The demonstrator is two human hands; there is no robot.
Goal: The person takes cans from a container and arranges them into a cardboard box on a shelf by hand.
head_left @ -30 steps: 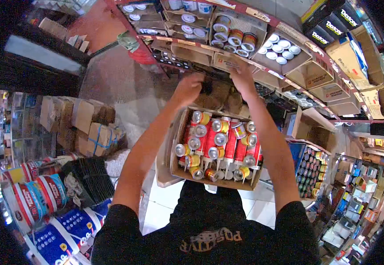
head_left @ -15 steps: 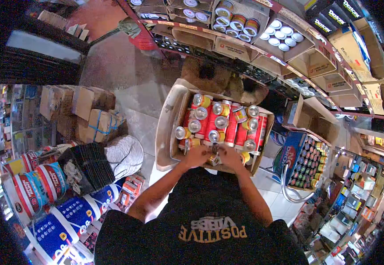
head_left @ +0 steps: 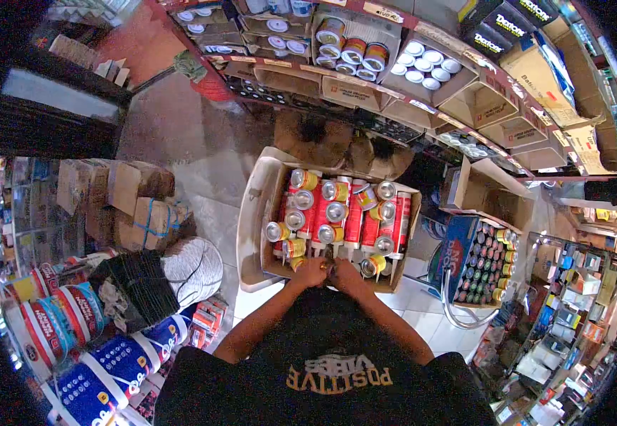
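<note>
Both hands, left [head_left: 313, 272] and right [head_left: 345, 274], are together at the near edge of the open carton [head_left: 409, 234], fingers curled in. Can't tell if they've got hold of anything. Little yellow cans [head_left: 334, 191] sit on red tubes [head_left: 354, 221] inside the carton.

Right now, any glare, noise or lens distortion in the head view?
Head view: strong fisheye, long maroon shelf edge bowed, speckled black corners; white floor tiles nearly blown out; left hand and right hand dim, fingers hard to separate.
</note>
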